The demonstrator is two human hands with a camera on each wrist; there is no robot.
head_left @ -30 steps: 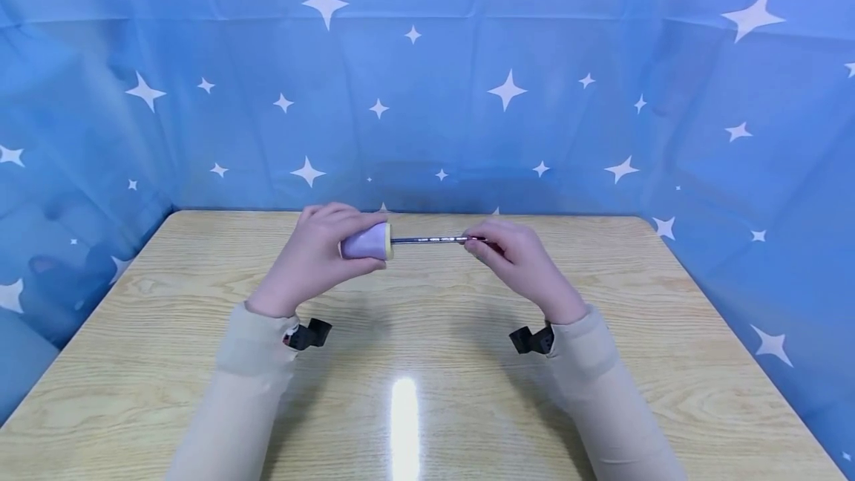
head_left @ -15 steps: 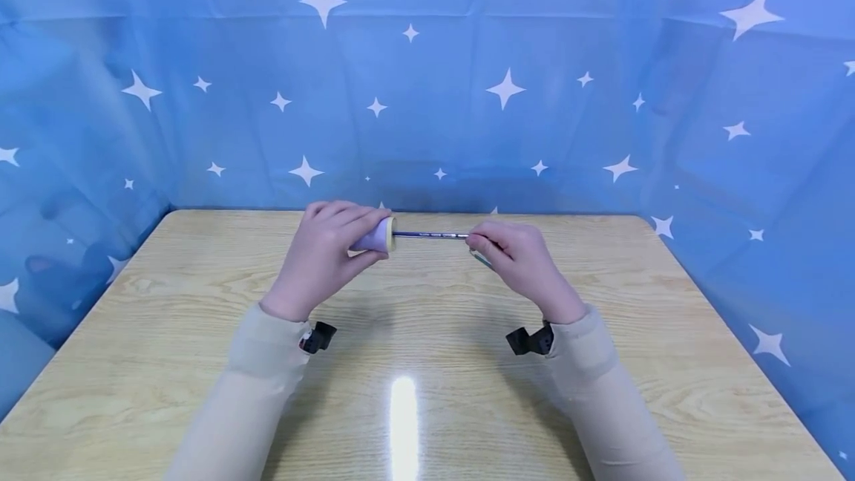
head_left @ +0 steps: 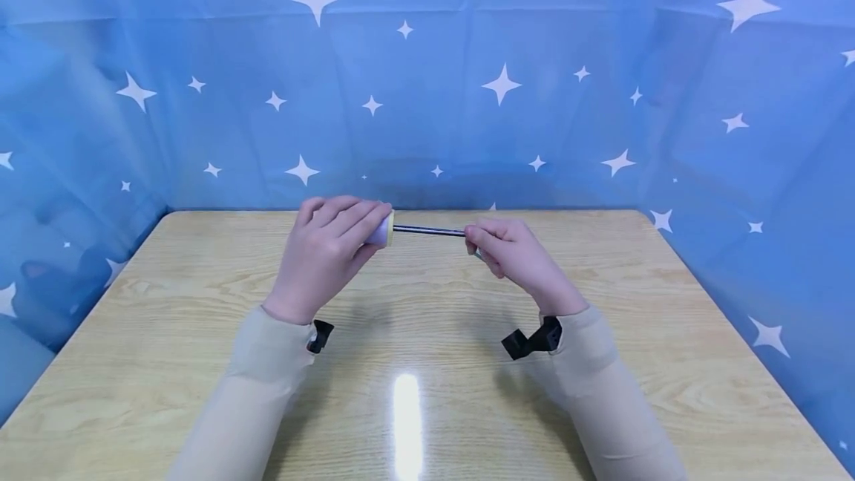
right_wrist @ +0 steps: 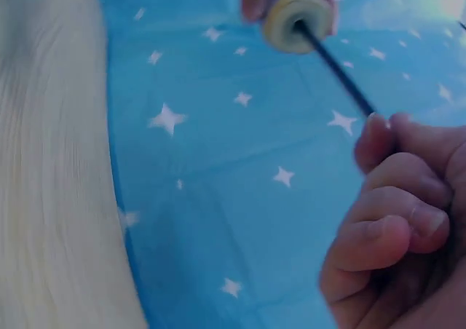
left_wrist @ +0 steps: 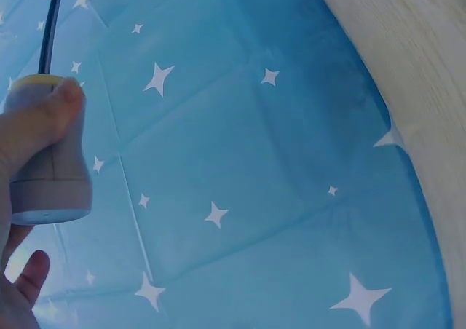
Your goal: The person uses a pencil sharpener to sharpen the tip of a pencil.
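Note:
My left hand grips a small lilac pencil sharpener with a pale yellow rim, held sideways above the table. Thumb and fingers wrap its body, which shows better in the left wrist view as a waisted barrel with a flat base. A dark, slim pencil runs level from the hole in the sharpener's face toward the right. My right hand pinches the pencil between thumb and forefinger, other fingers curled in. The pencil's tip is hidden inside the sharpener. In the right wrist view the pencil enters the round hole.
Below the hands lies a light wood-grain table with a bright glare strip near its front. A blue curtain with white stars hangs behind it and along the sides. Black wrist mounts sit at both cuffs.
My left hand has rolled over the sharpener, covering more of it. Both hands have risen slightly in view. The pencil's printed lettering no longer shows, and the right fingers have shifted around it.

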